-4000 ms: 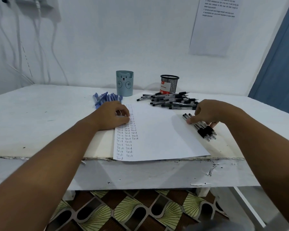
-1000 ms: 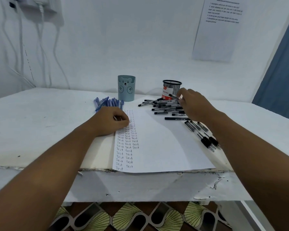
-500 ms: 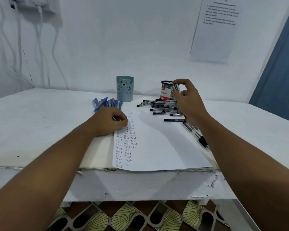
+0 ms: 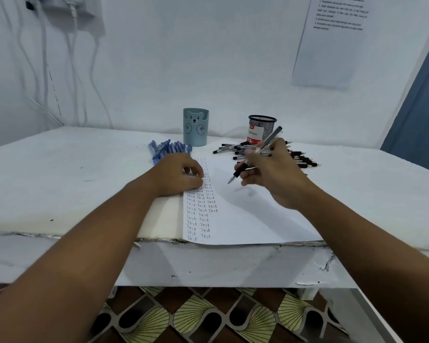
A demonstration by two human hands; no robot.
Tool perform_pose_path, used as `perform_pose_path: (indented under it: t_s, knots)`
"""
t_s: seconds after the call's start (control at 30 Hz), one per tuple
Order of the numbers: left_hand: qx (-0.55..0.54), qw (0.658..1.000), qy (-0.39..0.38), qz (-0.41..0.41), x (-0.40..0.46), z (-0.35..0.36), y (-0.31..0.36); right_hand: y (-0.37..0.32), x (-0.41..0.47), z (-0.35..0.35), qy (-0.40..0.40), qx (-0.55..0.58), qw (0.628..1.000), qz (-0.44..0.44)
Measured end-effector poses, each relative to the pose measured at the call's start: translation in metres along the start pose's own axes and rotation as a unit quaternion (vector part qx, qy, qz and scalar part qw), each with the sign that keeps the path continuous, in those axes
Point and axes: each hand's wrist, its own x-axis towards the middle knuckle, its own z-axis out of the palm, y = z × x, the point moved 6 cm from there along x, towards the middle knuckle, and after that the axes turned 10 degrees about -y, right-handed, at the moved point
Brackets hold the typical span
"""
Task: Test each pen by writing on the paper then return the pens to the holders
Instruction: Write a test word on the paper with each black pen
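A white sheet of paper with columns of the word "Test" lies at the table's front edge. My left hand rests on its upper left corner, fingers curled. My right hand holds a black pen above the paper, tip down and to the left. Behind my right hand lies a heap of black pens. Several blue pens lie beside my left hand. A blue bear holder and a black mesh holder stand at the back.
The white table has a chipped front edge. A printed sheet hangs on the wall at the upper right, cables at the upper left. A patterned floor shows below.
My right hand reached to the black pen heap, picked up one pen, lifted it by the mesh holder, and brought it down over the paper. My left hand stayed on the paper.
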Motion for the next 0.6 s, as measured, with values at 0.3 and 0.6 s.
perform_pose_path:
  t_s: [0.3,0.6]
  knots:
    - [0.062,0.997,-0.041,0.037,0.002,0.006,0.005,0.020,-0.030,0.044,-0.087,-0.002,0.995,0.057]
    - [0.085,0.995,-0.058,0.018,0.006,0.009,0.000,0.023,-0.038,0.045,-0.095,-0.023,0.995,0.018]
